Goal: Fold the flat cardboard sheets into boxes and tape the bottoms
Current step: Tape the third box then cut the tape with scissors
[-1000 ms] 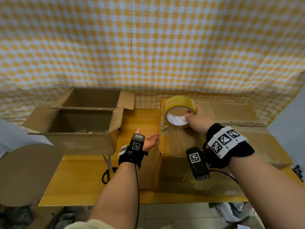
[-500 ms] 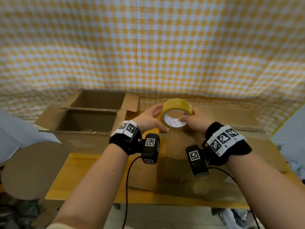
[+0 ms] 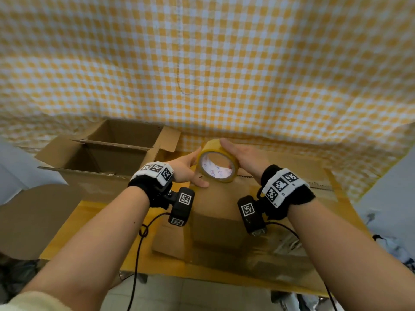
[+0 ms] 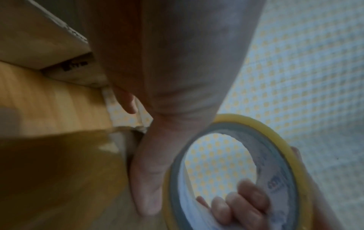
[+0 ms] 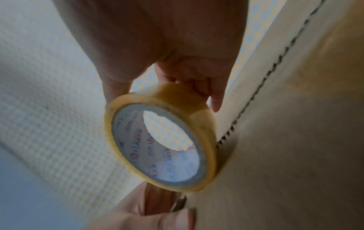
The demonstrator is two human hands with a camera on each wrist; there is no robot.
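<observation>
A yellow tape roll (image 3: pixel 216 170) stands on edge on the closed cardboard box (image 3: pixel 215 212), at the left end of the jagged seam (image 5: pixel 262 80) between its flaps. My right hand (image 3: pixel 244 159) grips the roll (image 5: pixel 173 96) from above and the right, with fingers curled into the core (image 4: pixel 236 200). My left hand (image 3: pixel 186 169) lies against the roll's left side. Its thumb (image 4: pixel 145 171) is laid flat on the box top beside the roll (image 4: pixel 285 155), and its fingers are straight.
A second cardboard box (image 3: pixel 105 158) stands open-topped at the back left of the wooden table (image 3: pixel 213 274). A yellow checked cloth (image 3: pixel 202 63) hangs behind. A round brown surface (image 3: pixel 27 221) sits off the table's left edge. Wrist-camera cables hang over the near edge.
My left hand rose from the box's left side and came to the roll, thumb down on the box top. My right hand shifted over the top of the roll.
</observation>
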